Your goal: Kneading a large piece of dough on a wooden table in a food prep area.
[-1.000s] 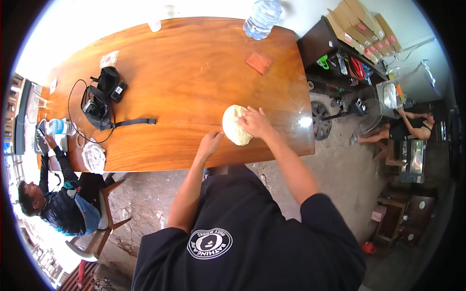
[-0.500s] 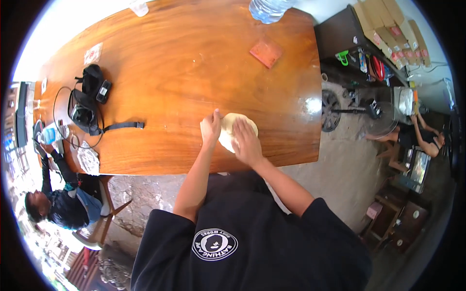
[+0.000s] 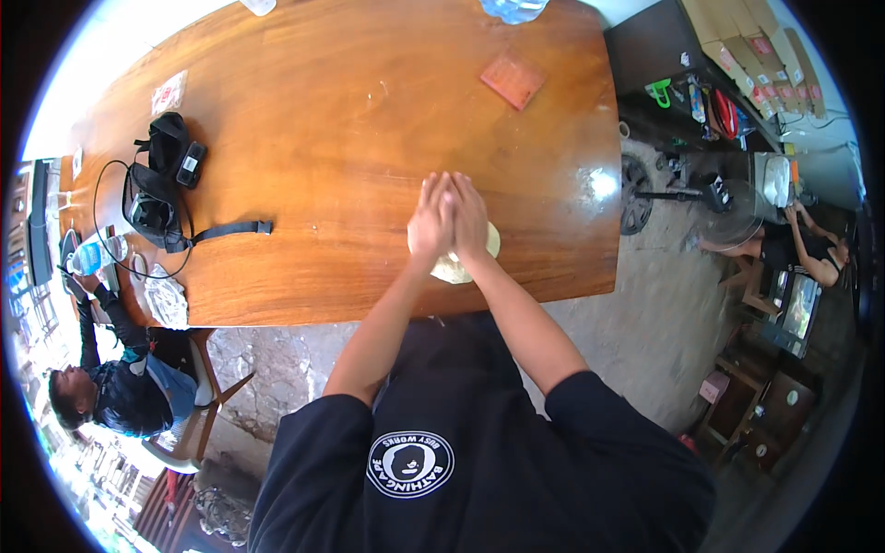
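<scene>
Pale dough round (image 3: 458, 264) flat on wooden tabletop (image 3: 350, 120), no clear long axis | left hand (image 3: 430, 221), right hand (image 3: 468, 218) open-palmed, pressing it side by side

Long wooden table (image 3: 332, 138) under pale dough (image 3: 461, 263), black camera gear (image 3: 161, 189), orange card (image 3: 513, 78).

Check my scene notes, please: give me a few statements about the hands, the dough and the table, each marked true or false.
1. Both hands, left hand and right hand, press side by side on the dough. True.
2. The dough lies at the table's far edge. False: it lies near the person's edge of the wooden table.
3. A black strapped device lies left of the hands. True.
4. The orange square pad touches the dough. False: it lies well apart, farther up the table.
</scene>
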A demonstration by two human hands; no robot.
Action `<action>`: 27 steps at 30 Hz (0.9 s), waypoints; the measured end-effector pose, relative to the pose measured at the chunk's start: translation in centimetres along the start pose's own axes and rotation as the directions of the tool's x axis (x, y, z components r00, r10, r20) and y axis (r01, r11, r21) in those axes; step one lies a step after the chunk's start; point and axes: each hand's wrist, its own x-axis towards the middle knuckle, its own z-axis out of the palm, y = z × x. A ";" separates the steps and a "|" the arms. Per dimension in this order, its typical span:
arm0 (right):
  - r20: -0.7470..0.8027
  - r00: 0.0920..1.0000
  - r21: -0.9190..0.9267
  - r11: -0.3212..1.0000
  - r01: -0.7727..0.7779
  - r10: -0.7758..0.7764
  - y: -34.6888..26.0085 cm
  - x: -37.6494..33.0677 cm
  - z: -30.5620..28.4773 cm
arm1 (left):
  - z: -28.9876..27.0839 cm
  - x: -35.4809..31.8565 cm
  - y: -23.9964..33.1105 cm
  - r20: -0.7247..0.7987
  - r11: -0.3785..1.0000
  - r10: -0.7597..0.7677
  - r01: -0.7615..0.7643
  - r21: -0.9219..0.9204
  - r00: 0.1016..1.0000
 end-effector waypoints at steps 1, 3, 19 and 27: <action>0.030 1.000 0.060 0.998 0.003 -0.005 -0.2 -1.9 -1.3 | 0.0 -2.8 0.8 0.036 0.999 -0.014 0.013 0.032 0.999; 0.126 0.988 0.108 0.988 -0.106 0.093 0.5 -6.8 -2.3 | 0.7 -7.2 0.8 0.065 0.935 0.265 -0.273 0.224 0.962; -0.011 0.974 0.677 0.719 -0.159 0.226 8.4 9.2 0.2 | 1.4 6.6 -0.4 0.031 0.979 -0.003 -0.003 0.205 1.000; 0.225 0.974 0.010 0.999 -0.035 0.032 4.5 2.0 -2.5 | -2.2 -5.0 -0.5 0.100 0.738 -0.597 0.594 -0.320 0.796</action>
